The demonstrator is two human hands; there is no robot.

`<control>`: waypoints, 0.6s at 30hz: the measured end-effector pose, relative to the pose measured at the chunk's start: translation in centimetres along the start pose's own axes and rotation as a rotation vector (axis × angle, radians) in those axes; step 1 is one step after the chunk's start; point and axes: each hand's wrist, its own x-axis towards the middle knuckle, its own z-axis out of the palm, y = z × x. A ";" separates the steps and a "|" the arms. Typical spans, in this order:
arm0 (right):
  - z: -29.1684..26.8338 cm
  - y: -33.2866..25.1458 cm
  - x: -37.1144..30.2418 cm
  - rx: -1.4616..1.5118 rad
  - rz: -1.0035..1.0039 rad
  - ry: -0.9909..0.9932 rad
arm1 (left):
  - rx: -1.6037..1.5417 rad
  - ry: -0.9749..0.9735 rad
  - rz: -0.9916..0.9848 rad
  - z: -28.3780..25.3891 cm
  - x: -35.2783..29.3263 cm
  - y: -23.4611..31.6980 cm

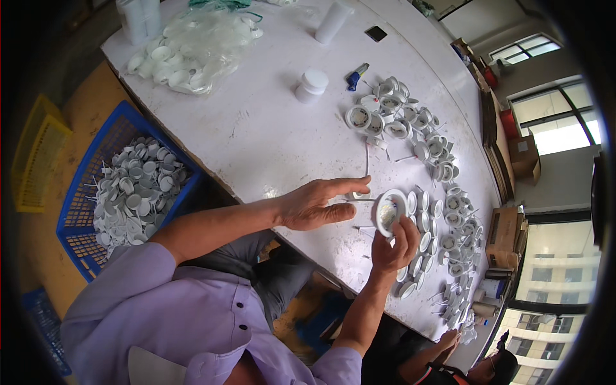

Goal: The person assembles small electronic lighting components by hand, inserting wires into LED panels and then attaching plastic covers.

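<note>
My right hand (396,247) grips a white round cup-shaped housing (390,213) by its rim, tilted so its inside faces me. Small pale parts show inside it, and a thin lead sticks out of its left side. Just left of it my left hand (316,204) hovers over the table, index finger and thumb stretched out and apart. Under those fingers lies another small white piece (358,195), partly hidden. Close by on the right, several white round pieces (423,221) stand in rows on edge.
A white table (256,135) carries a pile of similar housings (398,109), a blue utility knife (357,77), a white jar (312,85), a phone (376,33) and a plastic bag of white caps (199,51). A blue basket (80,212) of white parts stands left. Another person's hand (447,341) is at lower right.
</note>
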 end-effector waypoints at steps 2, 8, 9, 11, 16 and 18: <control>-1.0 -2.5 -0.7 0.103 0.007 -0.064 | -0.051 -0.171 -0.108 -0.2 -0.1 0.4; -1.6 -6.8 -2.5 0.333 0.071 -0.105 | -0.335 -0.506 -0.346 -0.4 -3.1 -0.8; -1.6 -7.5 -2.4 0.351 0.182 -0.136 | -0.333 -0.507 -0.346 -0.1 -3.8 -0.7; -2.0 -8.7 -2.6 0.367 0.295 -0.165 | -0.411 -0.349 -0.352 0.4 -4.9 -0.6; -1.8 -11.9 -2.1 0.595 0.548 -0.277 | -0.300 -0.281 -0.374 0.5 -6.6 -1.7; -1.2 -12.1 -2.1 0.517 0.546 -0.232 | -0.237 -0.241 -0.370 0.7 -7.0 -1.7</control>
